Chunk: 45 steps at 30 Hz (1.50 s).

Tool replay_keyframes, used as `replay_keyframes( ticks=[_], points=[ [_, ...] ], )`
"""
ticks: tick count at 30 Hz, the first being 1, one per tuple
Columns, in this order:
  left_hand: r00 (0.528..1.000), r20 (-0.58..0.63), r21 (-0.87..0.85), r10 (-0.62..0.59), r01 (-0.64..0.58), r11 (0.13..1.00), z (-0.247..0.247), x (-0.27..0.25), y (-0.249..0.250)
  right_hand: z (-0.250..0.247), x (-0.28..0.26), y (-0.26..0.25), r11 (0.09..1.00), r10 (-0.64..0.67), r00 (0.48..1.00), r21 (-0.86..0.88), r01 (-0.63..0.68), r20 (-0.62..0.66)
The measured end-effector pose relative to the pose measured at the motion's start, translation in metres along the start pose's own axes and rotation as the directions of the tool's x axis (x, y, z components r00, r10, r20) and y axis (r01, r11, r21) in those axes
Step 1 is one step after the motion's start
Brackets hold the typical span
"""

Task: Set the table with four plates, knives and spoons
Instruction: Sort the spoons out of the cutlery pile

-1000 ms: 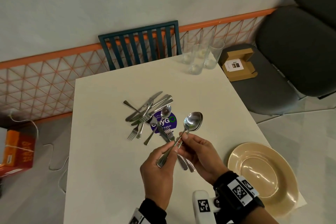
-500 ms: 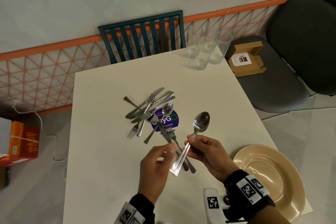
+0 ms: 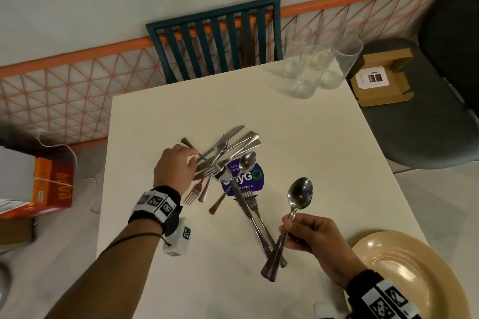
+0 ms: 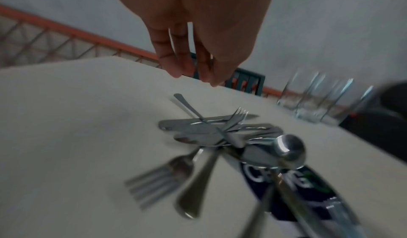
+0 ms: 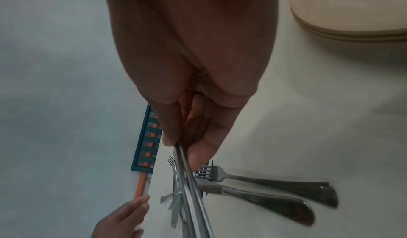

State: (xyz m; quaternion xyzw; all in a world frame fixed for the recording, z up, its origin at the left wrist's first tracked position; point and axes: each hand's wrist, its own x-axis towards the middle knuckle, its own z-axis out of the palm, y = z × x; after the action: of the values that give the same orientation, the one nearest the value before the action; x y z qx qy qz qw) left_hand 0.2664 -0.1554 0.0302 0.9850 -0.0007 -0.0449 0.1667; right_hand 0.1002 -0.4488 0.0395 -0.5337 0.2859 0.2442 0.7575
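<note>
My right hand grips two spoons by their stems, bowl end up, handles hanging just above the white table. In the right wrist view the thumb and fingers pinch the two stems. A pile of knives, forks and spoons lies at the table's middle. My left hand hovers over the pile's left edge, fingers pointing down and holding nothing. A stack of beige plates sits at the near right corner.
A knife and a fork lie just left of my right hand. Several empty glasses stand at the far right corner. A teal chair is behind the table; a grey chair holds a cardboard box. A purple sticker lies under the pile.
My left hand let go of the spoon handles and moved up and left over the cutlery pile. My right hand keeps the spoons alone and shifted slightly right.
</note>
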Motion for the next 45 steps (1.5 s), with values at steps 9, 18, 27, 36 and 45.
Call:
replay_keyframes(
  ticks=[9,18,27,36,45],
  points=[
    [0.928,0.335,0.285,0.162,-0.264,0.922,0.009,0.066,-0.024,0.000,0.018,-0.003,1.000,0.018,1.000,-0.023,-0.019,-0.005],
    [0.873,0.361,0.358,0.328,-0.454,0.816,0.007,0.061,-0.055,0.008,0.027,0.001,0.996,0.045,0.999,-0.080,-0.045,-0.001],
    [0.868,0.493,0.143,0.063,-0.152,0.978,-0.013,0.030,-0.071,0.017,0.013,0.004,0.989,0.060,0.997,-0.137,-0.051,0.058],
    [0.892,0.407,-0.084,-0.198,0.253,0.964,-0.050,-0.039,-0.066,0.023,-0.003,0.023,0.980,0.037,0.996,-0.196,-0.020,0.085],
    [0.883,0.018,-0.320,-0.469,0.450,0.834,-0.067,-0.144,-0.059,0.039,-0.014,0.031,0.994,0.007,0.998,-0.107,0.000,0.068]
  ],
)
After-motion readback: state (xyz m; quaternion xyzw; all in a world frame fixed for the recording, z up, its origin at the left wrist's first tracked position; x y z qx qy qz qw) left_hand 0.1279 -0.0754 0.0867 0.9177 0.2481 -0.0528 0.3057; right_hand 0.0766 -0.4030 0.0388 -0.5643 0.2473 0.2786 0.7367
